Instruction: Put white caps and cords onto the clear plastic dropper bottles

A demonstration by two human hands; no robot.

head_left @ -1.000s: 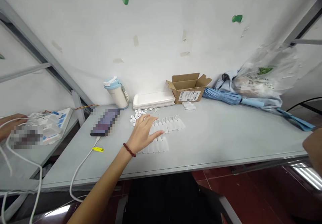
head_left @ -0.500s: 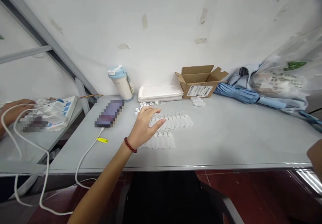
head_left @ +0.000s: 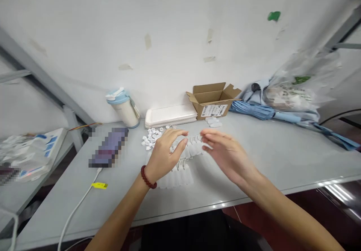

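My left hand (head_left: 168, 154), with a dark red bead bracelet (head_left: 147, 177) at the wrist, hovers over two rows of small white tags with loops. The front row of tags (head_left: 180, 177) lies nearest the table edge, and the back row of tags (head_left: 194, 148) is partly hidden by my hands. Its thumb and fingers are apart, holding nothing. My right hand (head_left: 225, 154) is above the right end of the back row, fingers extended and nothing visible in it. A cluster of small white round caps (head_left: 150, 138) sits just left of my left hand.
Along the wall stand a blue-lidded bottle (head_left: 124, 107), a stack of white trays (head_left: 171, 115) and an open cardboard box (head_left: 213, 102). Beside the box lie a few white pieces (head_left: 213, 122) and a folded blue umbrella (head_left: 254, 110). A phone (head_left: 109, 147) with a charging cable (head_left: 80, 202) is at left.
My right hand has come in from the right edge to beside my left hand. My left hand stays over the tags. The view has shifted; the other person's hand at far left is out of sight.
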